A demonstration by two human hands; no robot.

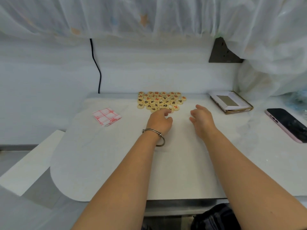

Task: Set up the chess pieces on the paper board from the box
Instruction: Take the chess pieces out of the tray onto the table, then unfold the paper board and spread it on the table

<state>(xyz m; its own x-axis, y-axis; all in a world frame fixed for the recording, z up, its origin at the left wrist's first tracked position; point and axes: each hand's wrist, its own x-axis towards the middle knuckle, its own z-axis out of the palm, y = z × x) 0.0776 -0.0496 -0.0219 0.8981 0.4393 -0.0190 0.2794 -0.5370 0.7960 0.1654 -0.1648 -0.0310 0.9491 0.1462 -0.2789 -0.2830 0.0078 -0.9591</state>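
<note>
Several round cream chess pieces (160, 100) with red or black characters lie spread flat at the far middle of the white table (116, 163). The paper board (106, 116), printed with red lines, lies folded to their left. The box (230, 102) sits open at the far right. My left hand (159, 121), with a metal bangle on the wrist, reaches the near edge of the pieces, fingers loosely curled. Just right of it, apart from the pieces, my right hand (201, 119) hovers with relaxed fingers.
A phone (287, 124) in a pink case lies face up at the right edge. A black cable (97, 67) runs down the back wall. White plastic sheeting hangs above. A dark bag (216, 216) sits below the table's front edge.
</note>
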